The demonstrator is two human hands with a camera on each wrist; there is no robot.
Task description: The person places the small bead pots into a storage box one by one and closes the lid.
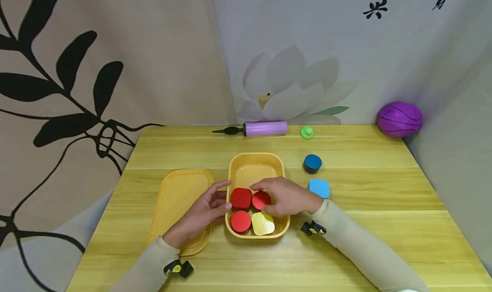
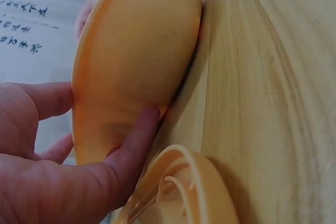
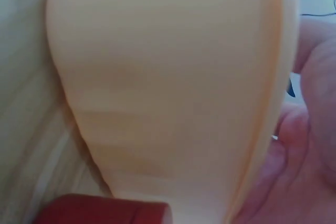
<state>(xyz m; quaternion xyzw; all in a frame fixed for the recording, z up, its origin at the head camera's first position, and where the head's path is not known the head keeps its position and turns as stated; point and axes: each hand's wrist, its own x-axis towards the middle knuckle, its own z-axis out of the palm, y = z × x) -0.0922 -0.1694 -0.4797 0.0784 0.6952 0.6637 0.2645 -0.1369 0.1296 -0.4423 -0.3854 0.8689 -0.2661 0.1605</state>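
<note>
A yellow lunch-box-like container [image 1: 256, 164] stands on the table. Inside its near half lie a red rounded-square block [image 1: 241, 198], a red round block [image 1: 240, 221] and a yellow wavy-edged block [image 1: 263, 224]. My right hand [image 1: 286, 194] reaches over the right rim, its thumb and index finger about another red round block [image 1: 261, 200]; the contact is partly hidden. My left hand [image 1: 205, 211] touches the box's left wall with fairly straight fingers, and the left wrist view shows its fingertips [image 2: 147, 121] against the outer side.
Left of the box lies its yellow lid [image 1: 180, 198], partly under my left hand. A dark blue cylinder [image 1: 312, 163] and a light blue block [image 1: 319, 188] sit to the right. Behind are a purple pump [image 1: 265, 128], a green duck [image 1: 306, 132] and a purple ball [image 1: 399, 119].
</note>
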